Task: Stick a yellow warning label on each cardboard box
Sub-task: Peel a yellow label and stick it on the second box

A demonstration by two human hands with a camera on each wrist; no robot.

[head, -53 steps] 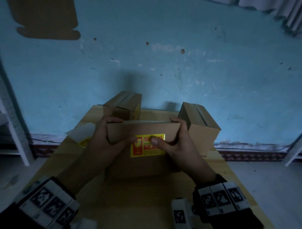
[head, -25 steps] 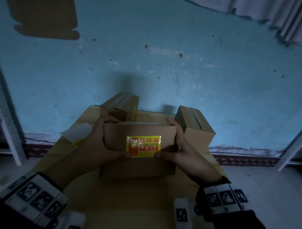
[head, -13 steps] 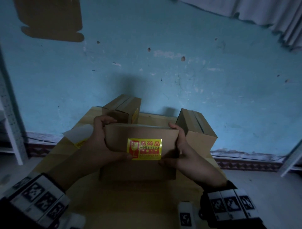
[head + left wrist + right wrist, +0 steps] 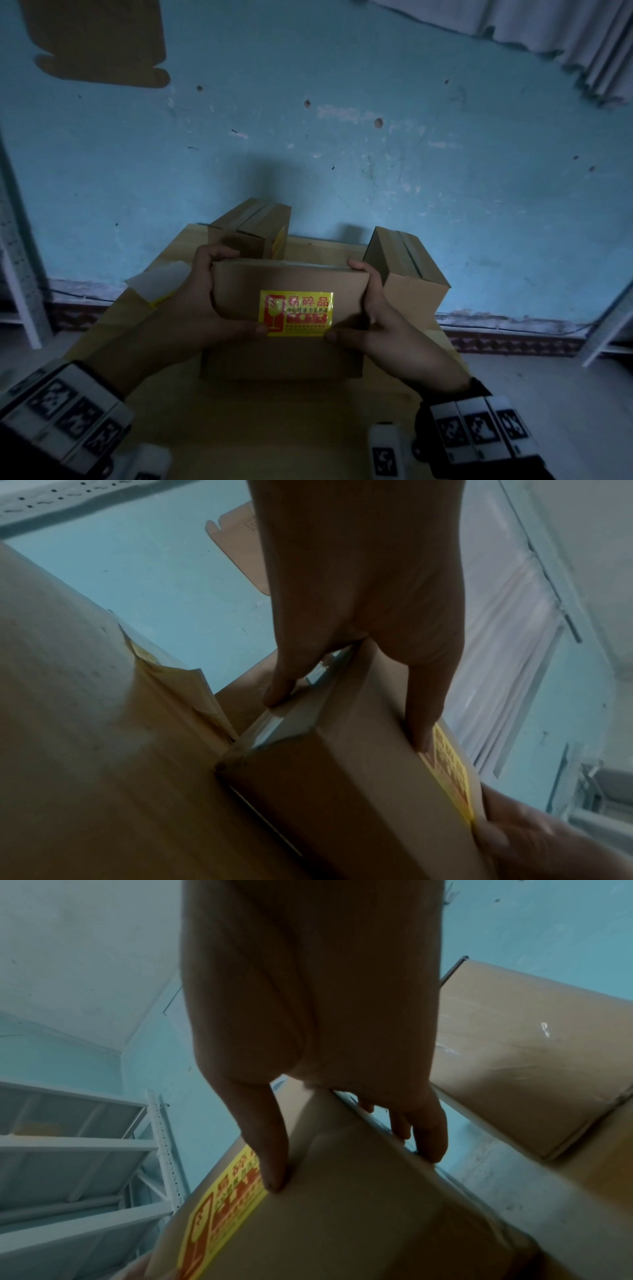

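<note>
A person holds a cardboard box (image 4: 289, 291) with both hands, lifted above a wooden table (image 4: 274, 428) in front of a blue wall (image 4: 342, 137). The left hand (image 4: 191, 308) grips the box's left end, fingers curled over the top edge and thumb pressed along the front just beside a yellow warning label (image 4: 296, 312). The right hand (image 4: 383, 325) grips the right end the same way, its thumb tip touching the label's lower right corner. The label sits flat on the front face, red print on yellow. Behind, two more boxes stand on the table: a left box (image 4: 250, 228) showing a sliver of yellow on its side, and a right box (image 4: 407, 270). A pale sheet (image 4: 161, 281) lies beside the left hand
</note>
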